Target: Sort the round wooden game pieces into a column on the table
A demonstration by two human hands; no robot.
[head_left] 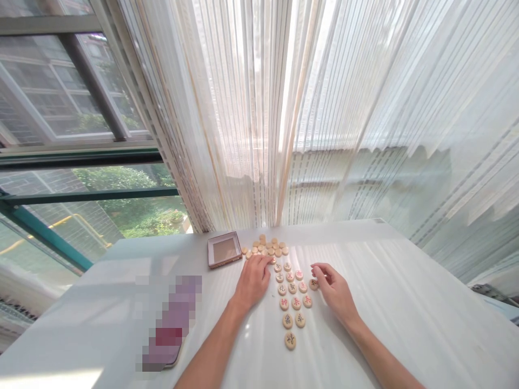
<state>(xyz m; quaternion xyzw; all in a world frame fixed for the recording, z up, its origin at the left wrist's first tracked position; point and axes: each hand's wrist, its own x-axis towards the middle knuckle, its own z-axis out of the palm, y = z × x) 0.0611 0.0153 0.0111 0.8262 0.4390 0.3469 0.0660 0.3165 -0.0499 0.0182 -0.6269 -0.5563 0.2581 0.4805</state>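
Note:
Several round wooden chess pieces [292,296] with red and black characters lie in rows on the white table [405,302]. A loose pile of the same pieces [265,247] sits farther back. My left hand [253,281] lies palm down, fingers stretched toward the near edge of the pile, touching a piece there. My right hand [332,286] is curled, its fingertips pinched on one piece [313,283] at the right end of a row.
A small square brown box [224,250] lies open left of the pile. A blurred flat object [170,324] rests at the front left. Sheer curtains hang behind the table; a window is at the left.

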